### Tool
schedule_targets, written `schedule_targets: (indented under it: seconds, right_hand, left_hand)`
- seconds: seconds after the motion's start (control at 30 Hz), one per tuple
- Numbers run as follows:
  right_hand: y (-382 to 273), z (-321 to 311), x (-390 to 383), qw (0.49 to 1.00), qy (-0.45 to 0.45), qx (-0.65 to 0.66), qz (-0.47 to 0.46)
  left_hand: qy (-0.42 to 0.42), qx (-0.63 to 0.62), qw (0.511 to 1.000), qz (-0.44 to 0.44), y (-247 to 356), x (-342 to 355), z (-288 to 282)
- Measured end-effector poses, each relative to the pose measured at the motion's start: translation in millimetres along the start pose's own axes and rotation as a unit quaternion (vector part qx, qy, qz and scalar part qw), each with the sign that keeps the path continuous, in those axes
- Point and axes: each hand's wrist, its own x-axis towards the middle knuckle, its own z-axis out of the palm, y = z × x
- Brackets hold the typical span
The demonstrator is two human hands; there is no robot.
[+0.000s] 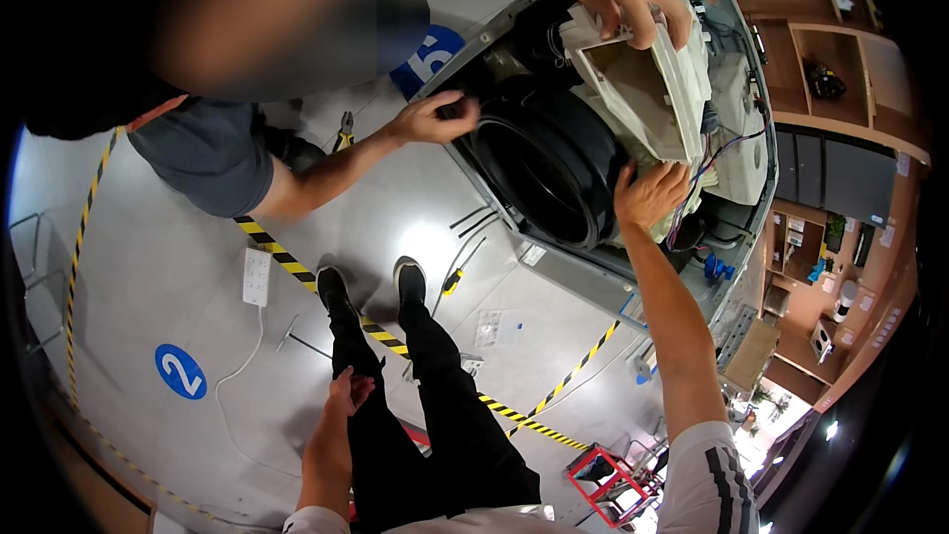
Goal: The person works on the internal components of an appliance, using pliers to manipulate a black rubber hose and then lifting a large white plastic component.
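As right hand (pixel 649 196) meets frame edge (pixel 681 121), left (pixel 350 392) clear

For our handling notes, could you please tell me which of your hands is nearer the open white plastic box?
Right. The right hand is at the near end of the open white plastic box; the left hand is far from it, down by the left leg.

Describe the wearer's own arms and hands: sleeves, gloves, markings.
Left hand and right hand: ungloved, forearms bare, no watch visible. Right sleeve: short, white, with dark stripes. Left sleeve: white, mostly cut off by the frame, so stripes can't be confirmed.
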Motion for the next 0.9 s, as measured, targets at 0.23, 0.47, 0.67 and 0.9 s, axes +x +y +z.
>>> schedule_targets:
  seconds: [0.23,0.47,0.67,0.9]
  right_hand:
    - [-4,-6,3,0.999,-0.027,0.012,0.018]
    - [-5,-5,5,1.000,0.001,0.015,0.010]
    - [-6,-5,7,1.000,-0.006,0.014,0.018]
    - [-6,-4,7,1.000,-0.009,0.009,0.015]
  left_hand:
    - [0.026,0.054,0.998,0.026,-1,-4,6]
    - [0.040,0.073,0.996,0.026,-7,-8,1]
    - [0.041,0.078,0.996,0.018,-18,3,-8]
    - [0.030,0.080,0.996,0.011,-22,14,-6]
